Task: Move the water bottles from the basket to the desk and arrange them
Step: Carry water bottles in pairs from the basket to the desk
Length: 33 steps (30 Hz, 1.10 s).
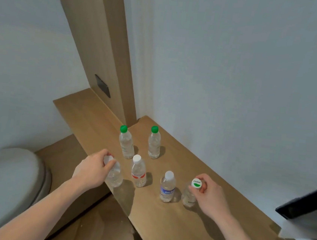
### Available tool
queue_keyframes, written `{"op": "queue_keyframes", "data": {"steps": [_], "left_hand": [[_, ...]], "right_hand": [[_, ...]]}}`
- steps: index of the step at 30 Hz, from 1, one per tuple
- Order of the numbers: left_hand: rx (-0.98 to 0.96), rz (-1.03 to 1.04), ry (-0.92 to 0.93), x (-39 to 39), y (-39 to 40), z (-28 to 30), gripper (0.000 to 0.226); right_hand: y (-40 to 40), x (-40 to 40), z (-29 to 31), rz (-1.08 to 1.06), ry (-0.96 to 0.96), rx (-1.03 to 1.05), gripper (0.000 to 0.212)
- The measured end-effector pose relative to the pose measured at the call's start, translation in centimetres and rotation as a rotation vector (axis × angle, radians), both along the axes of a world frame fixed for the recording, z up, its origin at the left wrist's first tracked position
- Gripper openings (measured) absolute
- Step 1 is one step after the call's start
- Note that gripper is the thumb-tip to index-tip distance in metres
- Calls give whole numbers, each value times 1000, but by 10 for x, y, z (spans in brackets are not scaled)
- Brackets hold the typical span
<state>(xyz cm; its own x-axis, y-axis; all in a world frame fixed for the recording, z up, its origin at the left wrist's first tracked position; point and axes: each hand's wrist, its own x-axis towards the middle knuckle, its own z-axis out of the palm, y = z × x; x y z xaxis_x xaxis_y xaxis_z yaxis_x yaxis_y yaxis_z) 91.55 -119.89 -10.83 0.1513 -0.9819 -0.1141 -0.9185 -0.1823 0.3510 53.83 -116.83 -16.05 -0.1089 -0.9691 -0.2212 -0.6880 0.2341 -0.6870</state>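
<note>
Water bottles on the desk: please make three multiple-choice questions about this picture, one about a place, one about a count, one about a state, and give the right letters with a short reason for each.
1. Where does the bottle with the blue label stand?
A. Between the red-labelled bottle and the bottle under the right hand
B. Behind the two green-capped bottles
C. On the floor

2. How many bottles have a fully green cap?
A. One
B. Two
C. Four

3. What is the left hand doing?
A. Resting flat on the desk
B. Hanging away from all bottles
C. Gripping the top of a bottle at the desk's edge

Answers:
1 A: it stands on the desk with one of these on each side.
2 B: only the left rear bottle and the right rear bottle have green caps.
3 C: its fingers curl round the top of the white-capped bottle.
</note>
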Motion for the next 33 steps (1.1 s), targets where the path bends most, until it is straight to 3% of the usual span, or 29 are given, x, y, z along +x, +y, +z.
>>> {"op": "queue_keyframes", "data": {"steps": [19,25,29,33], "left_hand": [[143,-507,12,47,-115,-62,36],[208,-647,-15,64,-127,-55,54],[242,-723,-119,70,-133,-29,60],[124,-792,-51,44,-131,21,45]], "right_hand": [[13,46,-22,-454,83,182,14],[31,79,-6,-606,67,227,62],[48,97,17,-652,39,206,71],[69,110,41,-658,4,180,68]]}}
